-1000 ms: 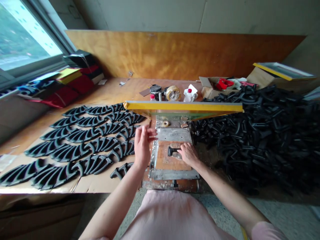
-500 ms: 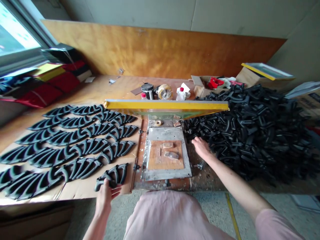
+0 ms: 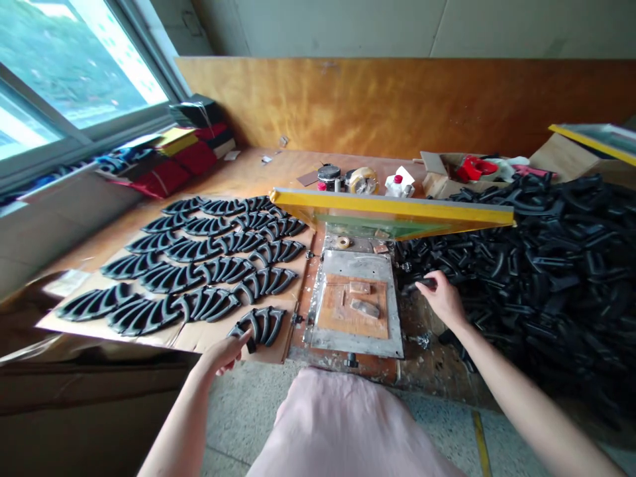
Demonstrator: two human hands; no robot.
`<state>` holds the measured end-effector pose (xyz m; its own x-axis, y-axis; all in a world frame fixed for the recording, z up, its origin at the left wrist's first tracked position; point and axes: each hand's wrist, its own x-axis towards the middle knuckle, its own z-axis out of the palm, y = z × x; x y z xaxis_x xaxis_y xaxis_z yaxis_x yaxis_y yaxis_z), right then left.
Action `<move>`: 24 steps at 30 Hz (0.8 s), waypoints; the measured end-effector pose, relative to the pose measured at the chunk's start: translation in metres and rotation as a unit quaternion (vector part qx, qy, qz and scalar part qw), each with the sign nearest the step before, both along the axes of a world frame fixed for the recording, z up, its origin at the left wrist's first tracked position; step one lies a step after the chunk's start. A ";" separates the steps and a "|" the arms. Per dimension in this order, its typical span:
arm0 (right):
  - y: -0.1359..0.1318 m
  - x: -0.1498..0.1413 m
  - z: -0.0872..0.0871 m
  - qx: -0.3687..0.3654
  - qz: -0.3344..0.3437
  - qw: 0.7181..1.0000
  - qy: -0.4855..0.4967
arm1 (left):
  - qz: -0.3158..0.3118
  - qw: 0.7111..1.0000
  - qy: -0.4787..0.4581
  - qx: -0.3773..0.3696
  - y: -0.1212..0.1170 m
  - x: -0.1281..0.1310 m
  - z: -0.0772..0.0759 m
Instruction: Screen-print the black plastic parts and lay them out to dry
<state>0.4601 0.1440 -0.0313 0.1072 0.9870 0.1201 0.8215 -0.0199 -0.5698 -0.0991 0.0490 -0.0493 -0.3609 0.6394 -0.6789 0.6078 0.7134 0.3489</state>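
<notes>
The left hand [image 3: 223,353] was narrowed, pinching the end of a black moulded piece [image 3: 263,324] — lying long axis left to right, just near the laid-out rows. Right of the metal plate [image 3: 355,265], the right hand [image 3: 444,298] held a second black piece [image 3: 419,285], its long axis pointing toward the plate, beside the black pile [image 3: 536,265]. No writing was readable.

Right hand [image 3: 444,298] hides most of black curved part [image 3: 417,286]; black parts pile [image 3: 556,265] runs off right edge; bottle label [image 3: 400,185] too small, apparently unreadable.
</notes>
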 end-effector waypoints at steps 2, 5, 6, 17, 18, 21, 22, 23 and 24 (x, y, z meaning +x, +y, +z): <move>-0.006 -0.041 0.000 0.020 0.062 0.988 0.142 | -0.062 0.997 -0.015 0.047 0.020 0.015 0.025; -0.017 -0.103 -0.007 0.049 0.161 0.968 0.186 | -0.094 0.963 -0.076 0.239 0.061 0.056 0.069; -0.019 -0.119 -0.010 0.062 0.179 0.968 0.164 | -0.091 0.950 -0.095 0.282 0.075 0.073 0.086; -0.031 -0.150 -0.013 0.123 0.261 0.951 -0.112 | -0.007 0.718 -0.428 0.549 0.124 0.188 0.195; -0.032 -0.155 -0.012 0.123 0.289 0.943 -0.110 | -0.004 0.717 -0.428 0.550 0.120 0.187 0.192; -0.039 -0.160 -0.008 0.100 0.340 0.933 -0.061 | 0.018 0.730 -0.426 0.534 0.098 0.179 0.177; -0.042 -0.154 -0.008 0.083 0.317 0.944 -0.026 | 0.032 0.740 -0.423 0.523 0.087 0.175 0.170; -0.044 -0.143 -0.007 0.065 0.274 0.959 0.010 | 0.047 0.753 -0.418 0.505 0.075 0.170 0.162; -0.045 -0.129 -0.006 0.049 0.216 0.974 0.039 | 0.060 0.771 -0.414 0.480 0.063 0.166 0.153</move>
<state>0.3308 0.0993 -0.0372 -0.3034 0.9262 0.2238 0.6957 0.3758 -0.6122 0.0668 0.1120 0.1034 -0.1532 0.9866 0.0559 -0.1581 -0.0803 0.9842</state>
